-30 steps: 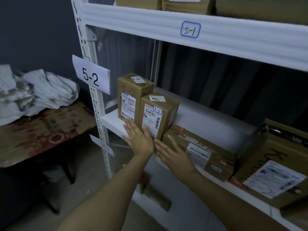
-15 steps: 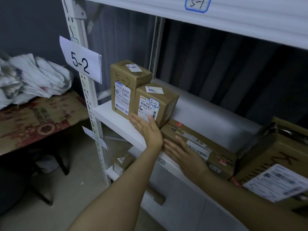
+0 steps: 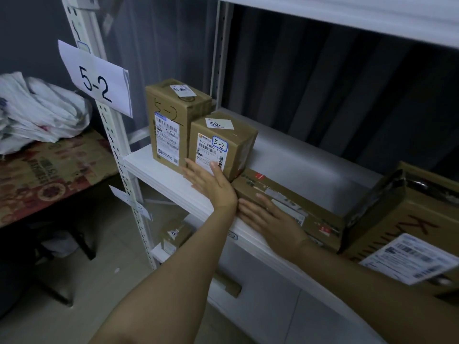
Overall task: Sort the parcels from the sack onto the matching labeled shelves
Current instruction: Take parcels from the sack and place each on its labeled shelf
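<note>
Two upright cardboard parcels stand side by side on the white shelf (image 3: 154, 167) tagged with a paper label "5-2" (image 3: 96, 80). The taller parcel (image 3: 171, 120) has "5-2" handwritten on it; the shorter parcel (image 3: 223, 142) has "5-2" circled in blue. My left hand (image 3: 211, 184) presses flat with straight fingers against the front of the shorter parcel. My right hand (image 3: 268, 217) lies flat against the front of a long flat parcel (image 3: 285, 202) lying to the right of them.
A large open box (image 3: 402, 227) with a shipping label sits at the shelf's right end. A small parcel (image 3: 173, 234) is on the lower shelf. Left of the rack, white sacks (image 3: 42, 112) lie on a cardboard-covered table (image 3: 47, 172).
The view has come closer and dipped, so the 5-1 shelf label has left the frame. Both hands stay flat against the same parcels, and have barely shifted.
</note>
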